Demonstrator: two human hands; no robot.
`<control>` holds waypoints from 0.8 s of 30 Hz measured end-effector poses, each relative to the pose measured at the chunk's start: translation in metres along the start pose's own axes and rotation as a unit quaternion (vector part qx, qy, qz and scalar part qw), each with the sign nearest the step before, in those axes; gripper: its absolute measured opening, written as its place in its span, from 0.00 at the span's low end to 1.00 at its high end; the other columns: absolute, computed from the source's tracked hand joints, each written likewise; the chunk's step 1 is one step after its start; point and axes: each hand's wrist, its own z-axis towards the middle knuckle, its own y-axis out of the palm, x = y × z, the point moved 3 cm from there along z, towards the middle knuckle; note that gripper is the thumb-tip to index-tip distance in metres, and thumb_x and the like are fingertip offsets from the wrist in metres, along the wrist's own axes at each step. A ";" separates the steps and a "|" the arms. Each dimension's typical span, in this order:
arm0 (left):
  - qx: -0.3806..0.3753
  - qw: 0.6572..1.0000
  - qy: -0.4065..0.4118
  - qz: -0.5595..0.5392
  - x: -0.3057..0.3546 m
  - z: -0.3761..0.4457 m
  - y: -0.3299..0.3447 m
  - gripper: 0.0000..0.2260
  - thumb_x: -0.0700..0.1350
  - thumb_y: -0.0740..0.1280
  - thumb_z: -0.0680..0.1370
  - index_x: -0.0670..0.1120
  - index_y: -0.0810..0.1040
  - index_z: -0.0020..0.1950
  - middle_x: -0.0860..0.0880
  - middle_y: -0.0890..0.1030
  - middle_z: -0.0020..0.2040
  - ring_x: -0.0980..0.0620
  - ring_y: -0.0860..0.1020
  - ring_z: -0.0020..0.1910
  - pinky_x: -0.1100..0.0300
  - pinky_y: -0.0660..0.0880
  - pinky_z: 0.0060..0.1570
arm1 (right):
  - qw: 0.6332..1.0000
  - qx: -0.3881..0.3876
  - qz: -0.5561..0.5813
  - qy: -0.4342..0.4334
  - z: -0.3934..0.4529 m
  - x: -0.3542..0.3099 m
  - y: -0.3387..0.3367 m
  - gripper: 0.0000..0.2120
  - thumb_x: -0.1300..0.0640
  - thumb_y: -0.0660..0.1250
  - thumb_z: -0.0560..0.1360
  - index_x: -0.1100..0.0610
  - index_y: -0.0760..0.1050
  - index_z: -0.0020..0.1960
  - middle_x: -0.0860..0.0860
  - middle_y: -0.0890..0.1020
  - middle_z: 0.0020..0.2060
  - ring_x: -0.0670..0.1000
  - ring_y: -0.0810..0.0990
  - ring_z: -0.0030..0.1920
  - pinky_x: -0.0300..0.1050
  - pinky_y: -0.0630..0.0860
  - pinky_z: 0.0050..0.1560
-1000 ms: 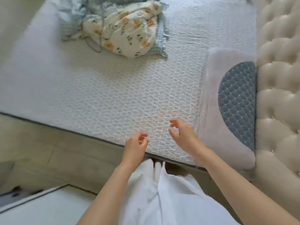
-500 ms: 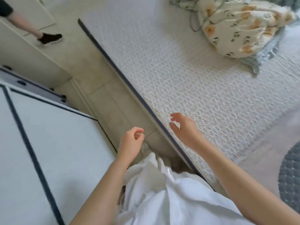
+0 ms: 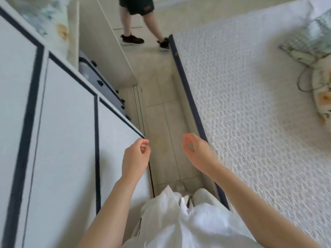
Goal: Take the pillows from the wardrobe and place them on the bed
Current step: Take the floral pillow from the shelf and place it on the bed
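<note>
The white wardrobe (image 3: pixel 53 140) with dark trim fills the left side; its near doors are closed. A floral pillow (image 3: pixel 52 24) shows in an open section at the top left. The bed (image 3: pixel 250 113) with a white textured cover lies on the right. A floral bundle (image 3: pixel 322 97) rests at its far right edge. My left hand (image 3: pixel 136 158) hangs in front of a wardrobe door, fingers loosely curled, holding nothing. My right hand (image 3: pixel 197 154) is over the floor beside the bed's dark edge, fingers apart and empty.
A narrow tiled aisle (image 3: pixel 161 122) runs between wardrobe and bed. Another person's legs in black shoes (image 3: pixel 132 39) stand at its far end. A grey suitcase (image 3: pixel 100 86) sits low inside the wardrobe opening.
The view has swung left from the bed to the aisle and wardrobe. The grey pillow by the headboard has left the view. Both hands stay empty in front of me.
</note>
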 end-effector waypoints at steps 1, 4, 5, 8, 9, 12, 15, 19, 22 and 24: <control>0.015 1.000 -0.009 -0.007 0.001 0.009 -0.008 0.08 0.42 0.65 0.80 0.49 0.80 0.56 0.51 0.83 0.45 0.54 0.79 0.42 0.65 0.70 0.38 | 1.000 -0.006 0.007 -0.009 0.015 -0.007 0.003 0.15 0.54 0.60 0.79 0.56 0.71 0.64 0.51 0.78 0.58 0.49 0.76 0.58 0.38 0.70 0.53; 0.040 0.998 -0.032 -0.043 0.005 0.034 -0.026 0.09 0.41 0.62 0.80 0.51 0.79 0.54 0.49 0.84 0.47 0.52 0.80 0.45 0.62 0.72 0.38 | 0.999 -0.025 0.019 -0.032 0.058 -0.028 0.007 0.15 0.54 0.60 0.79 0.55 0.71 0.65 0.49 0.79 0.57 0.46 0.76 0.56 0.36 0.70 0.52; 0.045 0.997 -0.037 -0.056 0.007 0.043 -0.031 0.09 0.40 0.62 0.80 0.52 0.79 0.53 0.48 0.84 0.48 0.51 0.80 0.46 0.60 0.72 0.38 | 0.998 -0.033 0.019 -0.042 0.073 -0.036 0.008 0.15 0.53 0.60 0.79 0.55 0.70 0.65 0.48 0.79 0.56 0.45 0.75 0.54 0.34 0.69 0.51; 0.067 0.994 -0.055 -0.067 0.014 0.071 -0.040 0.10 0.40 0.62 0.80 0.50 0.79 0.56 0.48 0.84 0.49 0.51 0.80 0.46 0.60 0.73 0.40 | 0.996 -0.059 0.020 -0.069 0.121 -0.055 0.007 0.15 0.53 0.60 0.79 0.54 0.70 0.65 0.48 0.79 0.55 0.44 0.76 0.54 0.33 0.68 0.49; 0.075 0.993 -0.058 -0.065 0.017 0.081 -0.041 0.10 0.40 0.63 0.80 0.49 0.79 0.57 0.49 0.84 0.49 0.52 0.80 0.46 0.61 0.73 0.40 | 0.995 -0.067 0.022 -0.076 0.137 -0.061 0.006 0.15 0.53 0.60 0.79 0.54 0.70 0.65 0.48 0.79 0.55 0.45 0.76 0.54 0.32 0.69 0.49; 0.104 0.989 -0.073 -0.070 0.029 0.112 -0.045 0.09 0.41 0.64 0.80 0.48 0.80 0.59 0.52 0.83 0.47 0.59 0.79 0.41 0.71 0.70 0.35 | 0.991 -0.091 0.026 -0.095 0.185 -0.077 -0.002 0.15 0.52 0.60 0.79 0.53 0.70 0.65 0.48 0.79 0.55 0.45 0.76 0.55 0.34 0.72 0.49; 0.130 0.984 -0.092 -0.080 0.049 0.142 -0.048 0.09 0.42 0.65 0.80 0.49 0.80 0.59 0.52 0.83 0.48 0.65 0.77 0.43 0.78 0.70 0.38 | 0.986 -0.123 0.018 -0.109 0.233 -0.093 -0.015 0.15 0.52 0.60 0.79 0.53 0.70 0.65 0.48 0.78 0.56 0.46 0.76 0.54 0.40 0.74 0.47; 0.160 0.976 -0.113 -0.095 0.077 0.183 -0.055 0.10 0.42 0.66 0.80 0.47 0.79 0.61 0.50 0.84 0.51 0.64 0.76 0.44 0.82 0.68 0.42 | 0.976 -0.158 -0.010 -0.151 0.294 -0.120 -0.033 0.15 0.52 0.60 0.79 0.53 0.70 0.65 0.47 0.78 0.53 0.43 0.75 0.50 0.29 0.68 0.41; 0.196 0.966 -0.126 -0.109 0.095 0.215 -0.066 0.11 0.40 0.66 0.80 0.45 0.79 0.61 0.48 0.83 0.50 0.57 0.79 0.46 0.80 0.69 0.42 | 0.967 -0.183 -0.021 -0.178 0.339 -0.145 -0.040 0.15 0.53 0.59 0.80 0.54 0.71 0.65 0.46 0.78 0.51 0.42 0.75 0.49 0.25 0.68 0.38; 0.220 0.960 -0.130 -0.117 0.104 0.235 -0.078 0.10 0.40 0.66 0.80 0.45 0.79 0.61 0.50 0.82 0.48 0.57 0.78 0.45 0.78 0.70 0.41 | 0.960 -0.197 -0.027 -0.199 0.367 -0.165 -0.042 0.15 0.53 0.59 0.80 0.54 0.71 0.64 0.46 0.78 0.51 0.44 0.76 0.50 0.26 0.68 0.40</control>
